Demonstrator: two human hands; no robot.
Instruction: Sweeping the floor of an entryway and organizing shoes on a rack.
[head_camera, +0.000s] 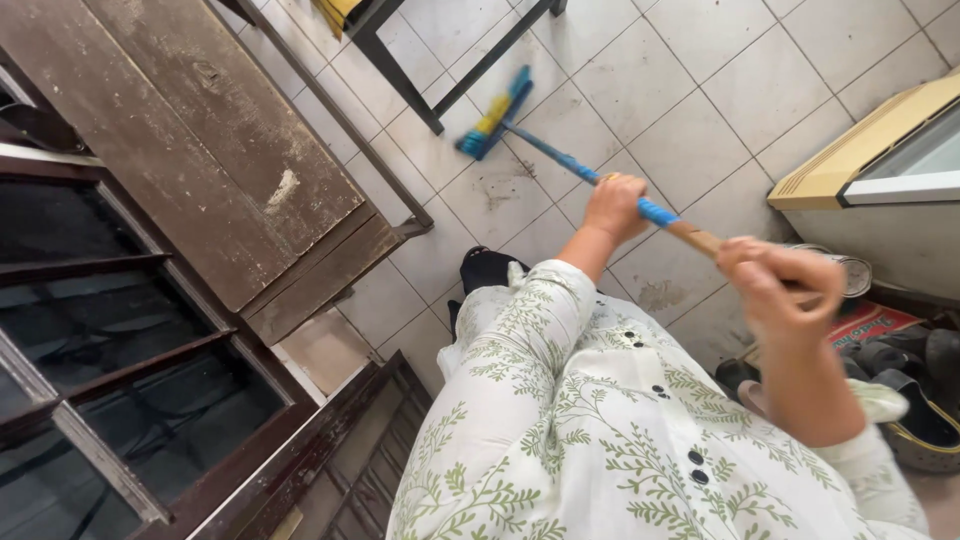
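A broom with a blue and yellow head rests on the white tiled floor; its blue handle runs diagonally back toward me and ends in a bare wooden part. My left hand grips the handle where the blue covering ends, its arm in a white sleeve with a green leaf print. My right hand is closed around the wooden upper end, slightly blurred. My dark shoe shows below the left arm.
A worn brown wooden table stands at the left beside a dark window frame. A black metal frame stands behind the broom head. A chest freezer is at the right, with shoes below it.
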